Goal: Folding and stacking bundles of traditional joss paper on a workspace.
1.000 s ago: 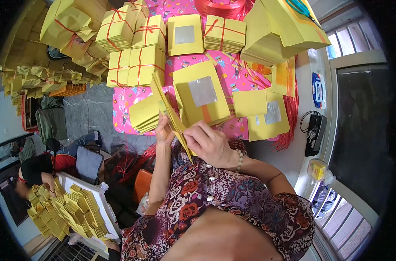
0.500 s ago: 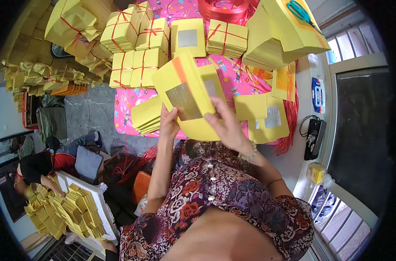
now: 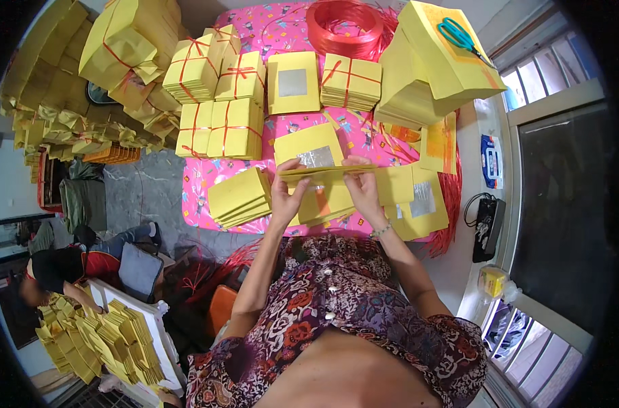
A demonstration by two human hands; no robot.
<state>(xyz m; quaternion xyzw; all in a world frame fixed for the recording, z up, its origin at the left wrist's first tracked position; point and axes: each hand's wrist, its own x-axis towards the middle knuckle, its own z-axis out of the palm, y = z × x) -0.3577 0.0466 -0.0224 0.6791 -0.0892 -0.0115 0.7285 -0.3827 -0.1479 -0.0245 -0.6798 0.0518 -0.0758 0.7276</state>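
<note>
On the left of the pink-covered bench (image 3: 195,194), the yellow bundles (image 3: 248,139) are squared blocks cross-bound in glossy red ribbon; one stands upon another, so a bump from a forearm might topple the upper ones. Nearer the edge, a stepped yellow stack (image 3: 240,197) lies loose, its smooth faces apt to slip apart if brushed. At the middle, the left hand (image 3: 287,196) pinches one end of a thin yellow sheaf (image 3: 326,171), which is held edge-up above a pile (image 3: 323,204) bearing an orange stripe; the right hand (image 3: 364,196) has its grip closed on the other end. Uneven pressure could let inner sheets drop or bend the flat, stiff-looking paper. Farther right, loose sheets (image 3: 423,198), one with a shiny silver square, overlap near the right wrist, where a sleeve or elbow could drag them. Behind, a tall slanting stack (image 3: 418,75) carries teal-handled scissors (image 3: 457,34); a knock might send that hard tool sliding down.
</note>
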